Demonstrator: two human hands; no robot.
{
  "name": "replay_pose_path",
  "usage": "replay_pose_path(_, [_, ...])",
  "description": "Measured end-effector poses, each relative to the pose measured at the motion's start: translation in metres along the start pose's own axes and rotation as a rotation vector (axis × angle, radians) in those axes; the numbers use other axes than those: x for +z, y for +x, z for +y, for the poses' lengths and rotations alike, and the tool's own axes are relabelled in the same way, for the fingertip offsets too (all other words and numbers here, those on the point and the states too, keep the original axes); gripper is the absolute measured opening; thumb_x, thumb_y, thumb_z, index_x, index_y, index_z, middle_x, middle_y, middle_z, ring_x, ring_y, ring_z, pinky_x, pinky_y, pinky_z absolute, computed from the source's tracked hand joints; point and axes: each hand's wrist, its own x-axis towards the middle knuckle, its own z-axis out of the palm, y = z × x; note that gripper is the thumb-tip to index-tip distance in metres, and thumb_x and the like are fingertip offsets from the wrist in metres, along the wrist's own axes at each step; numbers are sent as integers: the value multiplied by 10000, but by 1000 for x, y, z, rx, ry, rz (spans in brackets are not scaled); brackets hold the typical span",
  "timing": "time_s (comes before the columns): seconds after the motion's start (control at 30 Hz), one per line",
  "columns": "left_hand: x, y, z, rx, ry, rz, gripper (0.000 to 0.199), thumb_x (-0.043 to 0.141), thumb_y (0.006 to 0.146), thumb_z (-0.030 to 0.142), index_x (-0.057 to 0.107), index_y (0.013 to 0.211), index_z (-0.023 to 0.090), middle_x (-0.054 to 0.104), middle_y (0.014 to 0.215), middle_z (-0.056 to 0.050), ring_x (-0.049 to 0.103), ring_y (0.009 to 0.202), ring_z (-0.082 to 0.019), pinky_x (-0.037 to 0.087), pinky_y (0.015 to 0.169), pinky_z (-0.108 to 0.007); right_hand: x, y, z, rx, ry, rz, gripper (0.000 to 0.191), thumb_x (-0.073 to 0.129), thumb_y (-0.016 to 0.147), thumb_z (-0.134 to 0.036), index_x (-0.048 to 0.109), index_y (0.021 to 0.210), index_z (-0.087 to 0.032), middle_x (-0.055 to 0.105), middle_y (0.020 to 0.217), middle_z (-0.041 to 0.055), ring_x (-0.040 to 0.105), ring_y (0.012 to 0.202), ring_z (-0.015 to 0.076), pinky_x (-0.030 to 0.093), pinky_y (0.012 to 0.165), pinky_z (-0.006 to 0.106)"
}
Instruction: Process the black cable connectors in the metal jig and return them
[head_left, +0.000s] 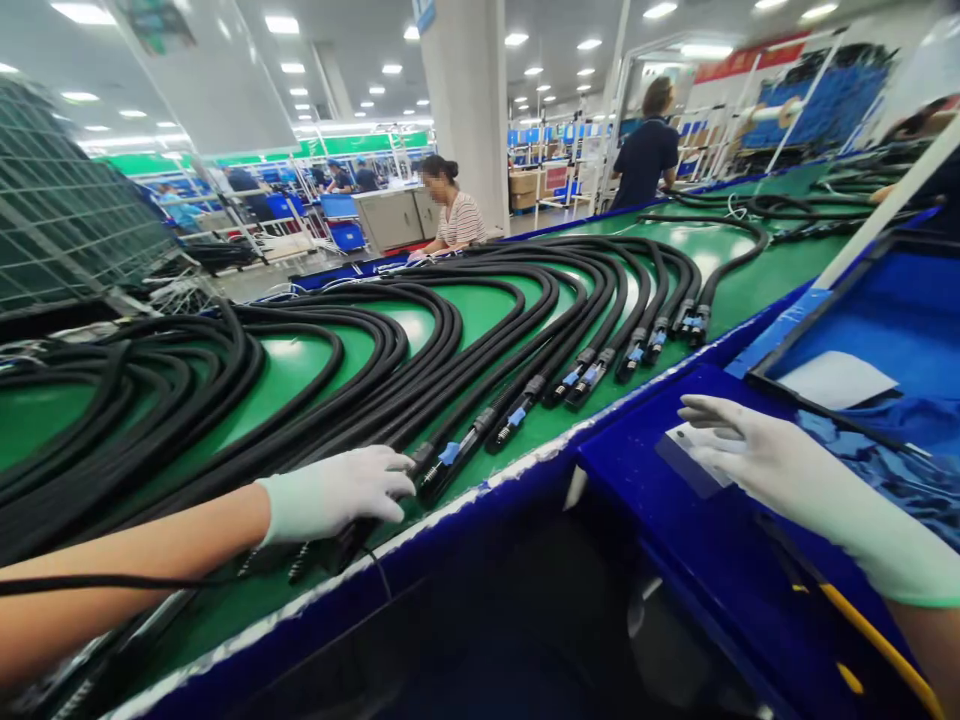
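Note:
Both of my hands wear white gloves. My left hand (345,490) reaches over the green conveyor belt (289,350), its fingers apart above the near ends of thick black hoses (420,380); firm contact with a hose is hard to make out. Beside its fingertips lies a dark hose end fitting with a blue tab (448,454). My right hand (750,450) hovers over a blue side surface (637,450), its fingers spread and slightly bent. Under its fingers lies a clear, flat plastic piece (694,470), partly covered by the hand.
A white-edged rim (487,487) borders the belt. At right, a blue bin (885,310) holds white paper and blue pieces. A yellow-handled tool (874,635) lies below my right hand. Across the belt are a seated person (459,215) and a standing person (646,150).

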Motion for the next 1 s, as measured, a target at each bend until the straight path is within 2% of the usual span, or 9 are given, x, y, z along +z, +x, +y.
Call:
replay_pose_path(0.07, [7, -1, -17, -194, -102, 84, 578, 558, 829, 4, 724, 1274, 333, 676, 1393, -46, 591, 1331, -243, 441, 1154, -392, 1, 8, 13, -77, -236, 33, 661, 658, 827, -421, 557, 1445, -211, 669, 1371, 179, 685, 1204, 360, 561, 1026, 482])
replay_pose_path(0.13, [15, 6, -43, -465, -120, 168, 548, 542, 900, 151, 628, 1428, 266, 601, 1490, -85, 571, 1358, -265, 416, 1178, -415, 2, 16, 29, -150, -521, 52, 666, 689, 801, -490, 622, 1378, -164, 654, 1381, 201, 624, 1272, 410, 491, 1087, 553])
replay_pose_path(0.23, [31, 27, -87, -754, -55, 129, 797, 652, 857, 506, 480, 1557, 165, 469, 1596, -177, 460, 1453, -365, 343, 1218, -496, 9, 24, 44, -85, -786, 64, 776, 700, 775, -625, 633, 1360, -120, 547, 1489, 251, 550, 1327, 466, 454, 1081, 591])
replay_pose_path(0.33, [53, 46, -119, -782, 6, 59, 986, 724, 753, 609, 436, 1587, 170, 342, 1668, -196, 348, 1510, -428, 304, 1223, -546, 19, 26, 40, 50, -856, 68, 873, 695, 773, -629, 548, 1463, -116, 421, 1586, 259, 569, 1286, 464, 479, 1029, 555])
replay_pose_path(0.53, [82, 39, -149, -649, 139, 129, 761, 618, 868, 434, 457, 1581, 223, 328, 1687, -140, 305, 1535, -405, 268, 1236, -559, 24, 32, 15, -85, -832, 12, 724, 700, 764, -429, 613, 1420, -138, 542, 1498, 187, 561, 1267, 390, 440, 1078, 465])
replay_pose_path(0.7, [84, 5, -147, -604, 139, 139, 753, 616, 838, 297, 470, 1574, 232, 401, 1656, -107, 332, 1536, -362, 285, 1250, -520, 10, 39, 27, -184, -778, -15, 698, 723, 737, -401, 648, 1374, -126, 575, 1470, 180, 567, 1270, 365, 448, 1069, 442])
replay_pose_path(0.8, [88, -14, -135, -643, 114, 167, 790, 627, 792, 231, 478, 1568, 254, 432, 1641, -79, 356, 1530, -347, 303, 1249, -520, 15, 46, 17, -160, -870, 40, 589, 707, 742, -319, 693, 1296, -119, 618, 1412, 198, 552, 1279, 407, 419, 1074, 525])
replay_pose_path(0.9, [87, -23, -109, -693, 86, 219, 739, 661, 776, 256, 562, 1508, 234, 489, 1600, -97, 375, 1515, -372, 312, 1242, -540, 47, 44, -28, -331, -865, 107, 531, 673, 776, -233, 677, 1302, -160, 614, 1423, 174, 478, 1358, 401, 354, 1119, 563])
replay_pose_path(1.0, [75, -24, -63, -729, -46, 312, 530, 651, 863, 421, 703, 1351, 221, 633, 1458, -120, 477, 1444, -362, 329, 1234, -512, 102, 37, -89, -598, -661, -37, 536, 652, 820, -202, 624, 1355, -180, 611, 1432, 130, 511, 1317, 307, 386, 1117, 457])
